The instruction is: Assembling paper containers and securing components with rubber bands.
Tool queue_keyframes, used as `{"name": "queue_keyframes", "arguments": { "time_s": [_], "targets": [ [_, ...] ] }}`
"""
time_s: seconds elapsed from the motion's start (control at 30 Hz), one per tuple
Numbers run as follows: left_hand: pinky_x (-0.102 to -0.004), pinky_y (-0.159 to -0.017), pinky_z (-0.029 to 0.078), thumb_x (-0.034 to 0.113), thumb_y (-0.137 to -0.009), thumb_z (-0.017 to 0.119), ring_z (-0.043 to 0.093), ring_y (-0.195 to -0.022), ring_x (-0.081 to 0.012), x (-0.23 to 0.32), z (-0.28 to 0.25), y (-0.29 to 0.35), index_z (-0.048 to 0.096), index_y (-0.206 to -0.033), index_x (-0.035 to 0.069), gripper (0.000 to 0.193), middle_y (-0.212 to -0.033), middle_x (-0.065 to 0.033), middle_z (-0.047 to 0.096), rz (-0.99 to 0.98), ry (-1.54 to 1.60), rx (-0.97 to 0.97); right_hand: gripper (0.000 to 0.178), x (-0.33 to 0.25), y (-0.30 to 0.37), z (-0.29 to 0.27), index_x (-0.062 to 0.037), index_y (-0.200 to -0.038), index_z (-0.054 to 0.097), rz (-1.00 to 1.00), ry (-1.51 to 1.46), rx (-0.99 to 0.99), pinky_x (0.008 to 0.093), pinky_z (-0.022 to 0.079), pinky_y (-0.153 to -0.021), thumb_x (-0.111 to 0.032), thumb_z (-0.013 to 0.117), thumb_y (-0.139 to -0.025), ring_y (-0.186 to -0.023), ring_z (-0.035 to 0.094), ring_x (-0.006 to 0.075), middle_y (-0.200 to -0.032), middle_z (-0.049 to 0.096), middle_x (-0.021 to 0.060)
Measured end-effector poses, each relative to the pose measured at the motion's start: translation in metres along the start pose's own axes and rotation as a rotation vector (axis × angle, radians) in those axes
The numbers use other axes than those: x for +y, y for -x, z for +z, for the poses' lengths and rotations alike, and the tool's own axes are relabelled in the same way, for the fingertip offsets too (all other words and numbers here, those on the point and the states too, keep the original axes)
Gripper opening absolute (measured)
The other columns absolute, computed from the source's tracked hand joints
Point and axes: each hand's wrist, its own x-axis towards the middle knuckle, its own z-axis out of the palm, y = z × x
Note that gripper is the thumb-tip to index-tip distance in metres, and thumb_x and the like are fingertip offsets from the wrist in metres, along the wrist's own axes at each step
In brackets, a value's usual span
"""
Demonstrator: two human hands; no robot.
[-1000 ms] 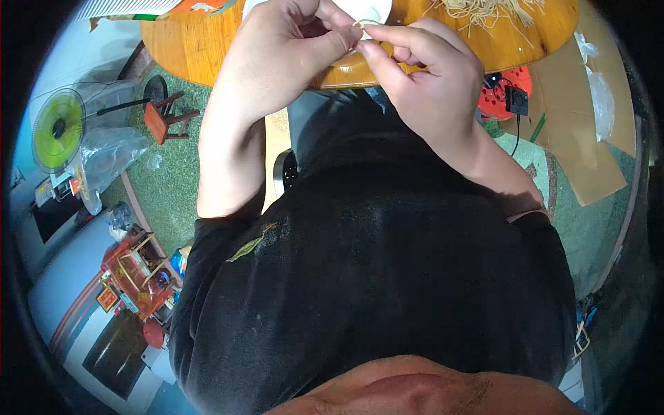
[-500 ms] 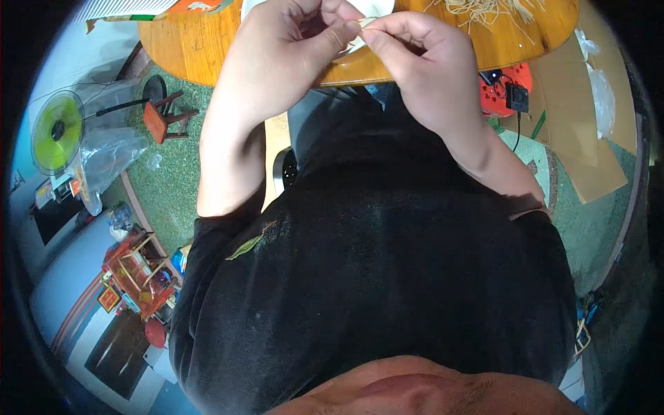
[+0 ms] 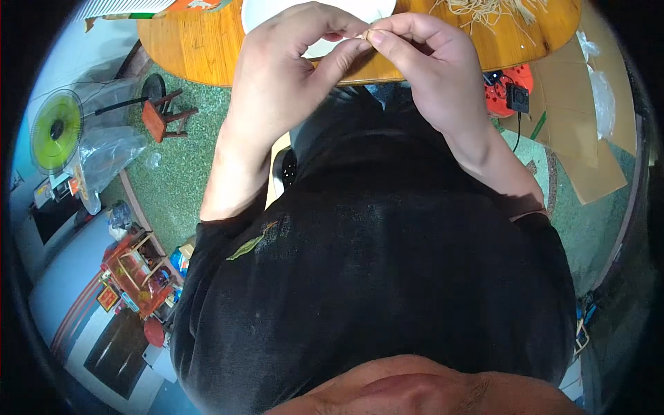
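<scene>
Both hands are raised over the near edge of a wooden table [image 3: 190, 52], their fingertips meeting. My left hand [image 3: 283, 76] is closed in a pinch of thumb and forefinger. Against it, my right hand [image 3: 443, 69] pinches too, thumb pressed to forefinger. Between the fingertips a small pale piece [image 3: 364, 35] just shows; the fingers cover most of it, so its kind is unclear. A white dish [image 3: 266, 12] lies behind and partly under the hands. Thin pale strands [image 3: 491, 10] form a loose tangle on the table at the right.
On the floor at left are a small wooden stool [image 3: 158, 121] and a green-bladed fan [image 3: 57, 130]. A red perforated stool [image 3: 498, 100] with a black device [image 3: 517, 98] stands right, beside flattened cardboard [image 3: 567, 104]. A leaf [image 3: 245, 247] clings to my black shirt.
Both hands have come slightly nearer to me, still joined at the fingertips. My left hand has turned a little, and less of the pale piece shows. More of the white dish is visible.
</scene>
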Motion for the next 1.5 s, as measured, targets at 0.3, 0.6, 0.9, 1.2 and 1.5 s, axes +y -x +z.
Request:
{"name": "queue_keyframes", "arguments": {
  "time_s": [0.3, 0.6, 0.9, 1.2, 1.5],
  "targets": [
    [-0.0270, -0.078, 0.057, 0.001, -0.091, 0.076, 0.074, -0.088, -0.0168, -0.003, 0.007, 0.004, 0.075, -0.103, -0.001, 0.012, -0.095, -0.0097, 0.076, -0.004, -0.021, 0.065, 0.012, -0.003, 0.000, -0.006, 0.0005, -0.102, 0.072, -0.144, 0.148, -0.098, 0.0207, 0.049, -0.075, -0.007, 0.063, -0.103, -0.083, 0.062, 0.0028, -0.095, 0.071, -0.0002],
    [-0.0270, -0.080, 0.057, 0.003, -0.096, 0.072, 0.072, -0.091, -0.0161, 0.005, 0.012, 0.004, 0.073, -0.102, -0.002, 0.008, -0.099, -0.0102, 0.075, -0.139, 0.087, 0.086, 0.007, 0.001, -0.022, -0.008, 0.0003, -0.094, 0.071, -0.867, 0.109, 0.113, 0.0350, 0.052, -0.068, 0.000, 0.071, -0.087, -0.074, 0.065, 0.0269, -0.083, 0.067, 0.0134],
    [-0.0310, -0.080, 0.056, -0.008, -0.089, 0.069, 0.070, -0.094, -0.0228, -0.001, 0.005, 0.003, 0.067, -0.094, -0.001, 0.010, -0.108, -0.0129, 0.072, 0.175, -0.082, 0.086, 0.003, -0.014, -0.026, -0.010, 0.0000, -0.086, 0.068, -0.771, 0.189, 0.168, 0.0380, 0.050, -0.069, -0.002, 0.069, -0.088, -0.076, 0.064, 0.0307, -0.081, 0.065, 0.0133],
    [-0.0386, -0.083, 0.055, -0.005, -0.084, 0.071, 0.069, -0.099, -0.0312, 0.001, 0.000, 0.020, 0.067, -0.093, 0.003, 0.013, -0.109, -0.0104, 0.069, 0.061, -0.048, -0.055, 0.003, -0.012, -0.033, -0.003, 0.0009, -0.086, 0.067, -0.729, 0.188, 0.199, 0.0382, 0.050, -0.070, 0.000, 0.068, -0.088, -0.078, 0.065, 0.0313, -0.082, 0.066, 0.0141],
    [-0.0336, -0.097, 0.051, 0.002, -0.088, 0.075, 0.068, -0.109, -0.0266, 0.013, -0.015, 0.004, 0.064, -0.122, -0.001, 0.036, -0.116, -0.0134, 0.070, -0.321, 0.419, -0.151, 0.004, -0.007, -0.040, 0.000, 0.0006, -0.089, 0.069, -0.829, 0.156, 0.114, 0.0361, 0.050, -0.067, 0.004, 0.070, -0.086, -0.075, 0.065, 0.0288, -0.080, 0.065, 0.0122]
  ]
}}
